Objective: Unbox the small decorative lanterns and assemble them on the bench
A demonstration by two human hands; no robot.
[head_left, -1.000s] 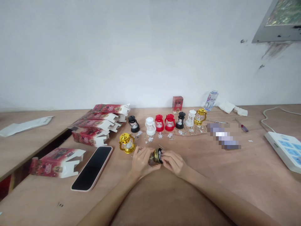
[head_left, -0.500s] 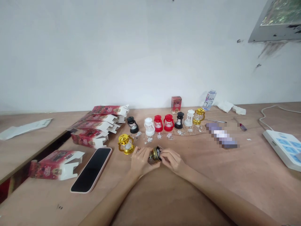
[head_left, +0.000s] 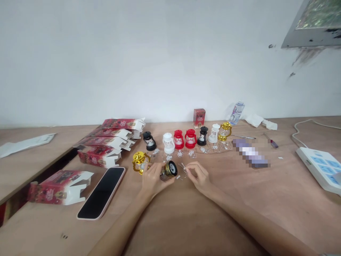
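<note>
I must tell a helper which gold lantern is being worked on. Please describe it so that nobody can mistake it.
On the wooden table, look in front of the row of small lanterns. The left hand holds a gold lantern on its side, dark base showing. Unlike the upright gold lantern beside it, this one is tipped over and gripped.

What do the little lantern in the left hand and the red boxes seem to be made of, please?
Lantern: probably plastic with a shiny gold metallic finish, judging by its bright highlights; the dark round base faces the camera. Boxes: printed cardboard, glossy red outside and plain white on the open flaps.
</note>
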